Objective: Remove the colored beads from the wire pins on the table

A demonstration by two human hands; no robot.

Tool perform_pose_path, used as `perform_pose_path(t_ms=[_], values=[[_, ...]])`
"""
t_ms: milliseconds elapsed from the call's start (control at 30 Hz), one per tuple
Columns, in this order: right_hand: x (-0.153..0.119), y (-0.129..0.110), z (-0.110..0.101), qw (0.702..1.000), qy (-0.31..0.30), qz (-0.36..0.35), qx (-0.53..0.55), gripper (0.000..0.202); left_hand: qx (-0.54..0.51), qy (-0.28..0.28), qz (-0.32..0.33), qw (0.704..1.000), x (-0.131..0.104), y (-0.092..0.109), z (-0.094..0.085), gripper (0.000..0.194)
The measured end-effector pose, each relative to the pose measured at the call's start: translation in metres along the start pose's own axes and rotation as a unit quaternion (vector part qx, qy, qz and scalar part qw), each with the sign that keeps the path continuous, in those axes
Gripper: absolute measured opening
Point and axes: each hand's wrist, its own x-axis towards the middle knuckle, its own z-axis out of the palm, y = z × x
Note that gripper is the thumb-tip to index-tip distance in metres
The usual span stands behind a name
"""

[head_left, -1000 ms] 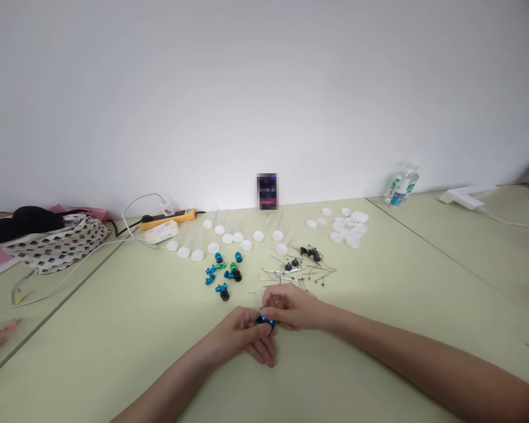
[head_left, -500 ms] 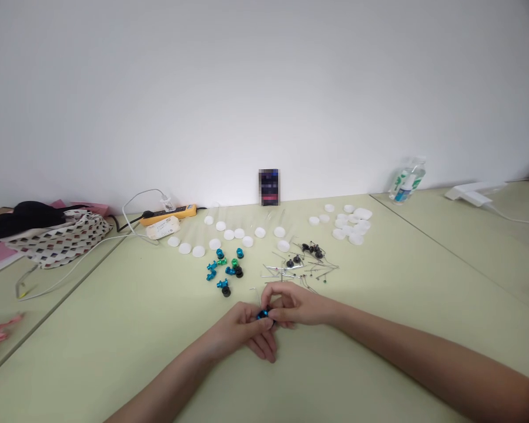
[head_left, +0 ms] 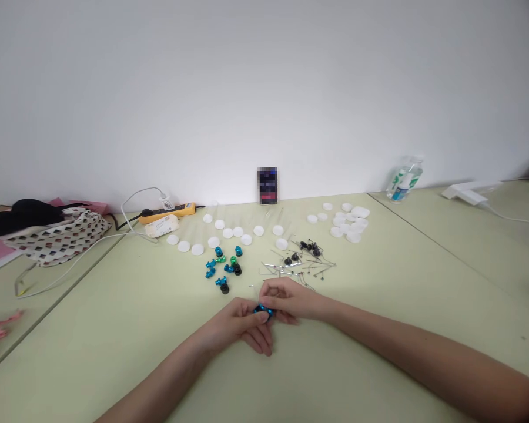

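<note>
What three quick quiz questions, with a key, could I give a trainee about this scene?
1. Which does the left hand hold? A: a round white cap; B: a small shiny blue part; C: a clear plastic bottle.
2. True or false: the thin silvery rods lie right of the loose shiny blue and green parts.
3. Fill in: the yellow-and-black power strip is on the picture's ____ half.

Key: 1. B; 2. True; 3. left
</note>
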Motion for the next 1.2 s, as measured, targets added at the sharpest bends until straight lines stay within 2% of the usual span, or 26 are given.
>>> perform_pose_path(t_ms=[167, 267, 333, 467, 567, 733, 900, 1067, 1200], values=[[0.0, -0.0003, -0.0007, 0.999, -0.008, -0.032, 0.041, 0.033, -0.01, -0.007, 0.008, 1.0, -0.0004, 0.0005, 0.0, 0.037], [0.0009, 0.0007, -0.0014, 1.0, 0.011, -0.008, 0.027, 0.032, -0.01, -0.005, 0.006, 1.0, -0.0009, 0.0007, -0.0008, 0.038], [0.0012, 0.0012, -0.0019, 1.0, 0.002, 0.004, 0.012, 0.032, -0.002, -0.008, 0.0, 1.0, -0.0011, 0.0005, -0.0012, 0.04], [0.0009, 0.0005, -0.0015, 0.999, -0.013, -0.026, 0.044, 0.033, -0.012, -0.011, 0.006, 1.0, -0.0007, -0.0005, -0.0013, 0.038], [0.0009, 0.0003, -0.0006, 1.0, 0.005, -0.012, 0.026, 0.032, -0.012, -0.006, 0.004, 1.0, -0.0005, -0.001, -0.001, 0.039], [0.0, -0.0014, -0.0005, 0.999, -0.017, -0.017, 0.029, 0.032, -0.008, -0.004, 0.0, 1.0, -0.0007, -0.0007, -0.0006, 0.04], [0.0006, -0.0013, -0.0004, 1.0, 0.007, 0.0, 0.014, 0.034, -0.009, 0.001, -0.002, 1.0, -0.0008, 0.0004, -0.0005, 0.04], [0.0011, 0.0001, -0.0003, 0.999, -0.014, -0.015, 0.028, 0.036, -0.004, -0.006, -0.001, 1.0, 0.0, -0.0002, -0.0006, 0.039], [0.0018, -0.0001, 0.0001, 1.0, 0.013, 0.0, 0.024, 0.036, -0.004, -0.002, -0.002, 1.0, 0.0, -0.0013, -0.0011, 0.042]])
